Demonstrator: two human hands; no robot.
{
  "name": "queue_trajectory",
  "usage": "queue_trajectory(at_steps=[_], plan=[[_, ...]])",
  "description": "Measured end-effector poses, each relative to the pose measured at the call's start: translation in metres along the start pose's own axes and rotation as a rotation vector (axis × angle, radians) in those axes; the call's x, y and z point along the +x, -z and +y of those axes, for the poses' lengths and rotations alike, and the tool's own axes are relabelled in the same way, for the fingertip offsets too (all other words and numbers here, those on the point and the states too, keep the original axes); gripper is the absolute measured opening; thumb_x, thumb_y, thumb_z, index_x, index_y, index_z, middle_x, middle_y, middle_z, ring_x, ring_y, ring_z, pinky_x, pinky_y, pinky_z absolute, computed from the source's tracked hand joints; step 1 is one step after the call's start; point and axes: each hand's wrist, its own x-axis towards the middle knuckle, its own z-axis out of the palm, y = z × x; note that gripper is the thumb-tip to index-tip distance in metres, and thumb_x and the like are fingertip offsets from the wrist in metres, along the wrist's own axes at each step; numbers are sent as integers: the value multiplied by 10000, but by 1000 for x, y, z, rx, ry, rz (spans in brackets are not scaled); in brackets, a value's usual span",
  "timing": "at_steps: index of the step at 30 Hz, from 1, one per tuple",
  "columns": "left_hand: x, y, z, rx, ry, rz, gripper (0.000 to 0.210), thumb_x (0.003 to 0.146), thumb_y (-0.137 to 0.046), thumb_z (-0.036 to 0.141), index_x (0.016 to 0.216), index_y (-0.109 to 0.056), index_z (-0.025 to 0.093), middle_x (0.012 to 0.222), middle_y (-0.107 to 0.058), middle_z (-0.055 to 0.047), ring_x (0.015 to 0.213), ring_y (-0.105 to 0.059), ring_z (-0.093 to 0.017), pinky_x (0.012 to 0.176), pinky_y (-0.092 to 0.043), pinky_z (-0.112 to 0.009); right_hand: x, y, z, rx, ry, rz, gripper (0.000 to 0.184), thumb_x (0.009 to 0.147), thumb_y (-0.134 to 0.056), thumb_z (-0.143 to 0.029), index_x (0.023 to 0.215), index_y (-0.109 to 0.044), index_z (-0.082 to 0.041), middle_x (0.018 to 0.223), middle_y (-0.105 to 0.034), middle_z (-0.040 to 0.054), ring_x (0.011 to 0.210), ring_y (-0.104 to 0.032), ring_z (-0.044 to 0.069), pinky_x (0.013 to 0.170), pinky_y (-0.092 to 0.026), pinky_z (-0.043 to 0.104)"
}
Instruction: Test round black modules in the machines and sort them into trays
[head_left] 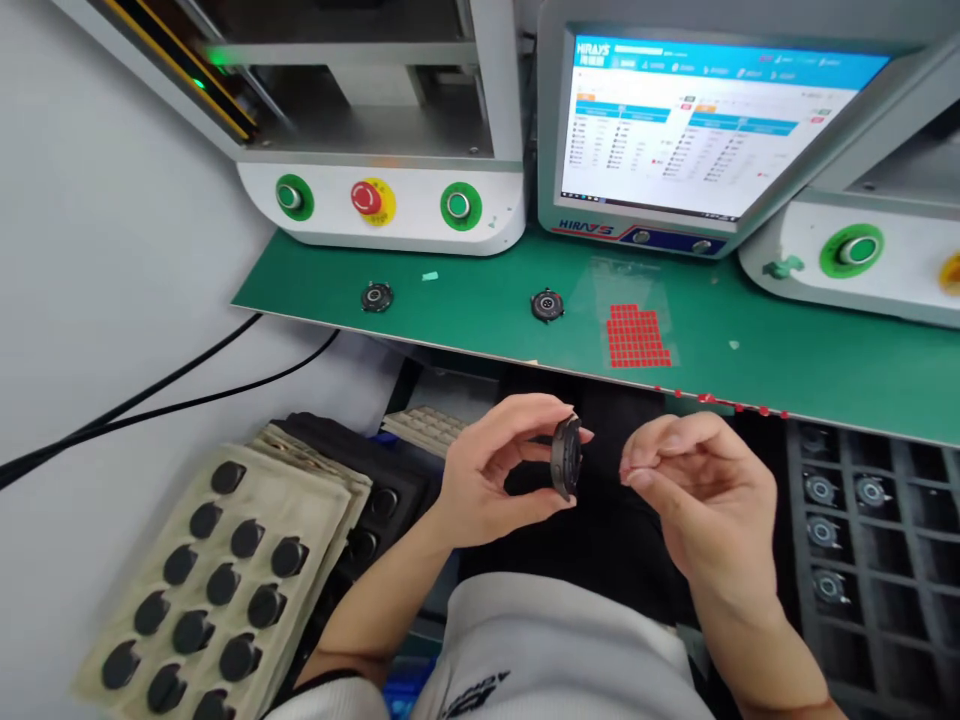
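Note:
My left hand [499,465] grips a round dark smartwatch body [566,458] by its edges, between thumb and fingers. The watch body is turned on edge over my lap. To its right and apart from it, my right hand [697,480] is closed in a pinch, with a tiny reddish piece at the fingertips that looks like a sticker. Ahead on the green bench lies a clear sheet of small red square stickers [636,337]. Two more watch bodies rest on the bench, one watch body [547,305] near the sheet and another watch body [376,296] farther left.
Several loose red stickers [706,399] line the bench's front edge. A beige tray [199,560] of round black parts stands at lower left, a black compartment tray [885,625] with several watch bodies at lower right. Behind are a monitor [697,130] and a machine panel [409,215] with buttons.

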Motion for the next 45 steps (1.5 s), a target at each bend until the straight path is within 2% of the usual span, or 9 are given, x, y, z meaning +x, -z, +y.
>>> queue_trajectory(at_steps=[5,11,15,20,28,35,38,42,45], plan=[[0,-3,7,194,-70,-6,657,704,-827,79,1310,-619,226,1211,-614,-95,1031,-705,-210,845,-643,-280,-3,-12,-3,69,-136,-2,276,724,-800,-49,799,-610,-235,713,-686,-41,685,-670,119,671,-582,254],[5,0,13,453,-217,34,585,733,-830,167,1284,-643,224,1172,-681,-83,988,-705,-182,862,-635,-293,-4,-20,-5,89,-189,-19,279,707,-827,-70,791,-626,-244,695,-695,-51,701,-677,117,701,-574,252],[8,1,16,541,-244,33,551,742,-829,202,1265,-657,228,1156,-696,-75,971,-714,-174,870,-622,-281,-1,-18,-4,146,-234,-48,267,723,-832,-112,767,-607,-248,697,-699,-56,707,-678,119,699,-577,254],[10,2,19,592,-258,25,510,768,-811,219,1255,-661,243,1132,-708,-59,963,-715,-162,838,-621,-255,0,-17,-4,133,-248,-45,267,719,-838,-116,759,-609,-247,696,-699,-51,704,-682,126,697,-583,269],[12,4,20,610,-287,4,506,759,-809,166,1243,-663,180,1125,-704,-75,1003,-707,-158,862,-605,-230,1,-18,-4,110,-258,-38,270,728,-823,-91,743,-599,-241,693,-697,-53,698,-674,118,691,-569,262],[12,3,21,656,-273,32,526,815,-763,196,1313,-619,289,1121,-717,-36,1012,-707,-150,850,-622,-240,3,-20,-3,121,-282,-20,282,718,-823,-88,724,-585,-239,693,-692,-58,703,-661,108,693,-556,239],[10,6,20,666,-277,-5,533,842,-731,184,1342,-591,304,1133,-709,-35,1036,-701,-145,872,-620,-244,4,-23,3,201,-317,1,317,682,-842,-94,699,-556,-229,672,-676,-63,665,-636,100,655,-554,222],[7,11,13,653,-263,-29,560,823,-735,138,1345,-596,283,1163,-692,-53,1053,-693,-149,921,-600,-240,8,-28,13,313,-409,96,422,553,-902,-91,719,-535,-220,649,-640,-80,609,-595,74,599,-538,170],[8,13,7,609,-258,-48,568,811,-747,141,1341,-605,287,1152,-692,-62,1000,-704,-149,888,-606,-232,11,-28,19,392,-500,68,476,495,-919,-98,776,-555,-220,717,-627,-85,558,-574,43,545,-519,136]])
